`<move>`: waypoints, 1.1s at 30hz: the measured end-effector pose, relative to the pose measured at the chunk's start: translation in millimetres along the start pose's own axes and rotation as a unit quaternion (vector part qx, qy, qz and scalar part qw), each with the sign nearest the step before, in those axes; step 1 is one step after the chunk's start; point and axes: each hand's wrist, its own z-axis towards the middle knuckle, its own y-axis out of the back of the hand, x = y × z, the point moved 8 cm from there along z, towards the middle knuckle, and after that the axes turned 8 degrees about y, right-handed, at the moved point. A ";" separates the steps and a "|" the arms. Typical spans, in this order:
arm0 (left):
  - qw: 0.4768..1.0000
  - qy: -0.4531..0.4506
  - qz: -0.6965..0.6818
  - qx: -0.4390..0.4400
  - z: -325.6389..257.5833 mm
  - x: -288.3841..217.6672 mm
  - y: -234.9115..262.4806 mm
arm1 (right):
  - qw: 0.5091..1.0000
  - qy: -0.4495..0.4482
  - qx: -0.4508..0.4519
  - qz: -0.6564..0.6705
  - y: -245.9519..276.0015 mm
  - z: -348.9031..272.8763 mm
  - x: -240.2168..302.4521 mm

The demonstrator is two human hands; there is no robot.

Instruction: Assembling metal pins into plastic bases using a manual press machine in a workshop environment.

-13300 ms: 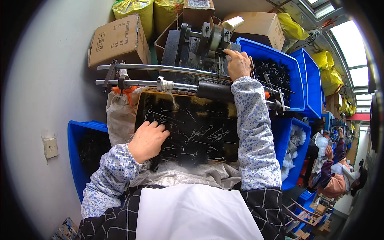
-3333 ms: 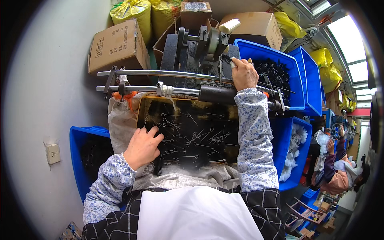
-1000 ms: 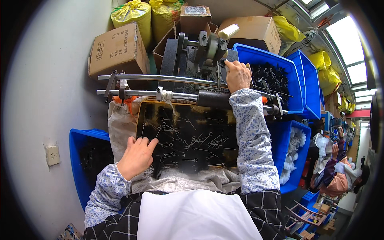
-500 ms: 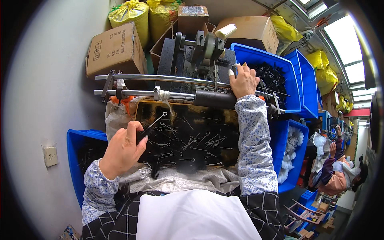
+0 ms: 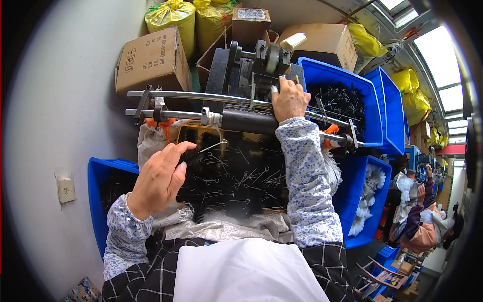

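Note:
My left hand hovers over the left part of a yellow-edged tray. Between its thumb and forefinger is a small black-bristled wire brush, its wire loop handle pointing right. Many similar brushes lie heaped in the tray. My right hand is bent over the sliding carriage of a bench machine, at the right end of the carriage's black sleeve. White covers show on its fingertips. A bristled brush lies across the carriage just left of these fingertips, below the grinding wheel.
Two steel rails cross in front of me. Blue bins stand at the left, back right and right. Cartons and yellow sacks line the back. Another person works at far right.
The right hand and the sliding carriage have moved left along the rails, bringing the brush beneath the wheel. My left hand has shifted slightly right and up with its brush.

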 end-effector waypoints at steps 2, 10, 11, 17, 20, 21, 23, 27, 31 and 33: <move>1.000 -0.017 0.009 0.002 -3.1 2.0 -0.9 | 0.999 -0.025 0.032 0.010 0.6 -1.6 -17.5; 0.988 0.054 -0.142 -0.014 3.6 16.0 -2.8 | 0.995 -0.044 0.073 0.053 -6.0 7.4 -84.4; 0.987 0.046 -0.157 -0.002 5.6 14.7 -4.3 | 0.995 -0.054 0.061 0.056 -1.4 12.9 -91.0; 0.977 0.050 -0.206 0.026 15.1 22.7 -12.6 | 0.996 -0.049 0.069 -0.006 24.5 18.7 -124.0; 0.966 0.058 -0.249 0.040 23.0 20.2 -23.7 | 0.982 -0.031 -0.145 -0.121 90.3 -7.9 -119.7; 0.964 0.051 -0.257 0.032 27.0 14.6 -28.9 | 0.985 0.020 -0.167 -0.039 103.5 -16.4 -81.2; 0.961 0.052 -0.272 0.008 29.1 12.0 -36.1 | 0.953 0.078 0.015 0.294 75.3 -37.8 0.6; 0.948 0.062 -0.311 0.011 31.5 10.1 -52.1 | 0.893 0.216 0.136 0.371 70.1 -89.8 100.9; 0.950 0.067 -0.304 0.020 19.6 24.2 -49.7 | 0.911 0.251 0.141 0.296 62.9 -81.3 102.6; 0.930 0.079 -0.358 0.026 17.5 23.0 -47.5 | 0.896 0.248 0.163 0.330 54.8 -88.6 108.1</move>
